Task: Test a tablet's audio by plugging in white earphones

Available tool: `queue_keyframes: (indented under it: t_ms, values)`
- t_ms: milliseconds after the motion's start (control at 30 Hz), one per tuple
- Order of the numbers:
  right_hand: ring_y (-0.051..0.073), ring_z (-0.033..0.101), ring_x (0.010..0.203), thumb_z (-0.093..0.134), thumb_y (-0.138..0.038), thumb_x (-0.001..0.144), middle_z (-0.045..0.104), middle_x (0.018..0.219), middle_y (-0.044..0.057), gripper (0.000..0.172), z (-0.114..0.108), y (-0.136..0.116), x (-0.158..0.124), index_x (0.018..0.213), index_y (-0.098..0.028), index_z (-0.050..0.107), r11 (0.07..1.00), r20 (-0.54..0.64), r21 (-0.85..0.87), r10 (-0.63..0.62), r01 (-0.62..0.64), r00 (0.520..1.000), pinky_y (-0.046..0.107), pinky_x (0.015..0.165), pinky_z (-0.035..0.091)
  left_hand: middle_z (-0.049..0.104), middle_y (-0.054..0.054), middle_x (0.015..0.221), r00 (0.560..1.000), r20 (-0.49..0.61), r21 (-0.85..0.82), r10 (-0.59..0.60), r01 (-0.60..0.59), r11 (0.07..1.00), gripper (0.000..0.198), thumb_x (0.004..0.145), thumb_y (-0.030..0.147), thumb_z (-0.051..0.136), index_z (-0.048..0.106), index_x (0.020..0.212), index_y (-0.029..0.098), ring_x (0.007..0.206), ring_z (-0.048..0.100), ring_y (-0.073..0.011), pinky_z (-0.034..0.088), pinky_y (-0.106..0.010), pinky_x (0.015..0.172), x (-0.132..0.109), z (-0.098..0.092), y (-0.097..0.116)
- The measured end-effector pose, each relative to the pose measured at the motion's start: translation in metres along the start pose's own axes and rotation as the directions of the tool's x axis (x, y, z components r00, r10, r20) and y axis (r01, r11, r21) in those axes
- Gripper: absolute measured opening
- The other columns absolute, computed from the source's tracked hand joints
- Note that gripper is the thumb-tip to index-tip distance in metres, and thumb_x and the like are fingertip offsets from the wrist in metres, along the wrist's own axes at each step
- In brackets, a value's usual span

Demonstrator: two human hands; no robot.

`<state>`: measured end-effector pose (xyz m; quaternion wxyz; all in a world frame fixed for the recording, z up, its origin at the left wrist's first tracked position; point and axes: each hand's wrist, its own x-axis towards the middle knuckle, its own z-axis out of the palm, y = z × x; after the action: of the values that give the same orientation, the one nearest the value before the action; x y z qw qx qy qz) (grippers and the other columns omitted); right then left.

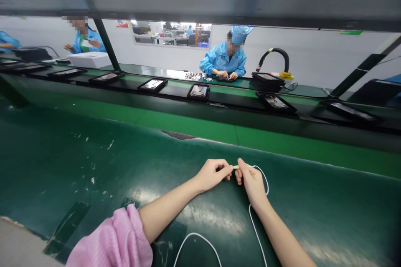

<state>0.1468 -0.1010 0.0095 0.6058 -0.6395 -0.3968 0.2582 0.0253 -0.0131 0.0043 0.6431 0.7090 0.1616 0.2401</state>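
The left hand point(213, 176) and the right hand point(252, 183) meet over the green tabletop point(78, 162), their fingertips point(229, 168) pinching from opposite sides a short pale tip point(235, 167) at the end of a thin white cable point(261, 177). From that tip the cable arcs around the right hand at 2 o'clock, drops toward the lower edge of the view, and a further loop of it lies on the tabletop at 6 o'clock. A pink sleeve point(109, 238) covers the left arm at 7 o'clock. Beyond the tabletop, at 12 o'clock, a raised green conveyor point(188, 123) carries a row of black-framed screens point(199, 91). Farther off, a co-worker point(224, 60) in a blue smock and cap bends over a far bench, and another person point(87, 41) in blue stands at 11 o'clock behind a white box point(86, 59).
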Motion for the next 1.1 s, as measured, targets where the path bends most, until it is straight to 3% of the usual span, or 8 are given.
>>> queue_keyframes:
  t_ms: [1100]
  values:
    - [0.013, 0.037, 0.039, 0.058, -0.087, 0.067, 0.039, 0.042, 0.001, 0.073, 0.0009, -0.0015, 0.0000, 0.040, -0.022, 0.041, 0.999, 0.012, 0.007, 0.049, -0.049, 0.999, 0.026, 0.042, 0.036, 0.058, 0.000, 0.063, 1.000, 0.000, -0.002, -0.015, 0.015, 1.000, 0.034, 0.084, 0.044, 0.056, 0.055, 0.066, 0.016, 0.062, 0.052, -0.0127, 0.041, -0.026, 0.066, 0.0000, 0.0001, 0.0016]
